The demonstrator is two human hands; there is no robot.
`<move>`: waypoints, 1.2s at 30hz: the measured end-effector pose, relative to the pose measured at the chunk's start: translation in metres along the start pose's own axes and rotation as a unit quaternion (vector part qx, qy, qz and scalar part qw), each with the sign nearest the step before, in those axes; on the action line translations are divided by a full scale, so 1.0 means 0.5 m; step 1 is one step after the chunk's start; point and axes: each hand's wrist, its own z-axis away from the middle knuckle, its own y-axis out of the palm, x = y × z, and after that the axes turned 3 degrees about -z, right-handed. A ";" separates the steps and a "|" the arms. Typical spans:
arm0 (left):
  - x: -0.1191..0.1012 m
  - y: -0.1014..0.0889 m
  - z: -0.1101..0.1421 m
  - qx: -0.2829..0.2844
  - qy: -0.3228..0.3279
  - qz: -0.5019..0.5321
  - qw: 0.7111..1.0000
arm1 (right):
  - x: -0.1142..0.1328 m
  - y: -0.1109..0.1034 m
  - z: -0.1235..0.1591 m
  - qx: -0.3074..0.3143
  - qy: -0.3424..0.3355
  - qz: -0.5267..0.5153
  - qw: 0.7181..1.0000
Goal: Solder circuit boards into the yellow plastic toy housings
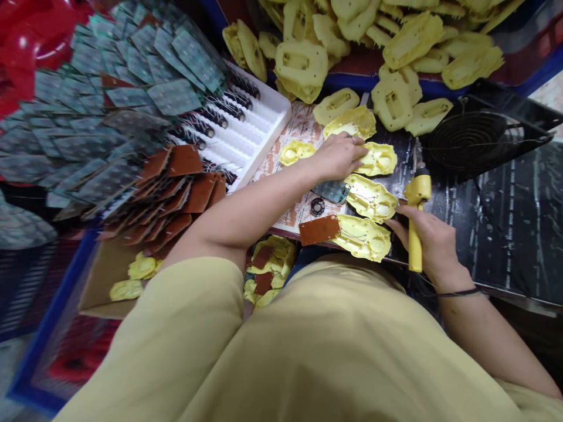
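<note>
left hand [338,157] reached across the row of yellow shells [372,198] near the front edge of the worktop [488,228], fingertips bent down at one shell's left end, whether pinching or merely resting i could not tell; right hand [428,237] was wrapped round a yellow tool [414,240] with a metal tip. shells were bright yellow plastic, hollow side up, rims wavy, small raised posts inside, a round perforated patch at the nearest one's right end. that one lay by the front edge, thin wires within, brown board [319,230] against its left end.
</note>
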 end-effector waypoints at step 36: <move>0.256 -0.188 0.370 -0.138 -0.344 -0.111 0.922 | -0.189 0.110 -0.136 0.062 -0.106 0.001 0.992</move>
